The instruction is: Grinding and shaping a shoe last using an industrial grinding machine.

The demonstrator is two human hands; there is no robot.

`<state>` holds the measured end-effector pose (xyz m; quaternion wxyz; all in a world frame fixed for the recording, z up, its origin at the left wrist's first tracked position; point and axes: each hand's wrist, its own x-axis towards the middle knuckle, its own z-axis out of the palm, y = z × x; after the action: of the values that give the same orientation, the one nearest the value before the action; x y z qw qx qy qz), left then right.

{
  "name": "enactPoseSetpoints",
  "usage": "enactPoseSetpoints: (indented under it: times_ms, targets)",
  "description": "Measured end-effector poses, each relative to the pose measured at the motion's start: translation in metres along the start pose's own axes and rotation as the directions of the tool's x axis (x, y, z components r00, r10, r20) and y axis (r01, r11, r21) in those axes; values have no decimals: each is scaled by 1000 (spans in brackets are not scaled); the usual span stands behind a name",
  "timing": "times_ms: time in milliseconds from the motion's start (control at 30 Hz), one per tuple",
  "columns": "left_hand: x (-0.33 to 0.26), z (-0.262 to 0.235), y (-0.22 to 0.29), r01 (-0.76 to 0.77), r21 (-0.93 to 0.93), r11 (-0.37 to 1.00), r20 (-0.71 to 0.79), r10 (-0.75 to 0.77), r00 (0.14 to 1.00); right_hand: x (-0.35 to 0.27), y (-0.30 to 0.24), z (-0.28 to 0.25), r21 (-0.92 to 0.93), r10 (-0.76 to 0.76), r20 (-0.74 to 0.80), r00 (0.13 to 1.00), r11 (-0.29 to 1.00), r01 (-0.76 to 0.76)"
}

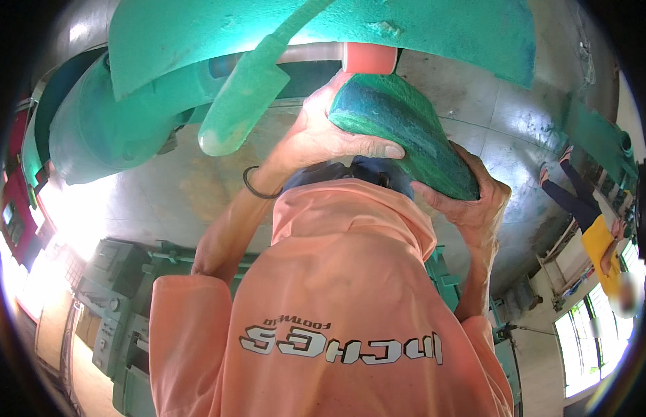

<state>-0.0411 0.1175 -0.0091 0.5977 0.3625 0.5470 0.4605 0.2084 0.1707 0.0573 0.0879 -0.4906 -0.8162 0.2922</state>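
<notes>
A green block with dark blue streaks, shaped like a shoe last, is gripped between both hands. My left hand holds its upper left end, thumb laid across the near face. At the lower right end, my right hand has its thumb on the near edge and its fingers wrapped round behind. The block's upper end lies at the lower edge of a pinkish-red wheel on a machine shaft. Whether block and wheel touch, I cannot tell.
Above is a wide green machine guard. A green paddle-shaped lever hangs near my left forearm, beside a thick green duct. Green machinery stands at lower left. Far right, a person in a yellow top is on the tiled floor.
</notes>
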Motion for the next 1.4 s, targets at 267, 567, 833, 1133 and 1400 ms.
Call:
enactPoseSetpoints:
  times_ms: [267, 567, 833, 1133, 1400]
  targets:
    - [6, -1, 2, 113, -85, 990, 78, -106, 991, -8, -3, 12, 110, 154, 59, 986, 981, -160]
    - [-34, 43, 10, -245, 320, 915, -11, 262, 965, -19, 7, 77, 574, 124, 349, 929, 755, -317]
    - [-45, 6, -28, -347, 467, 813, 48, 369, 928, 9, 35, 163, 702, -256, -23, 966, 684, 198]
    - [-72, -8, -81, -8, 220, 975, -158, 44, 986, 17, 27, 189, 652, -178, 16, 984, 747, 125]
    - [-76, -10, -80, 0, 235, 972, -159, 38, 987, 14, 24, 191, 666, -167, 45, 985, 740, 95]
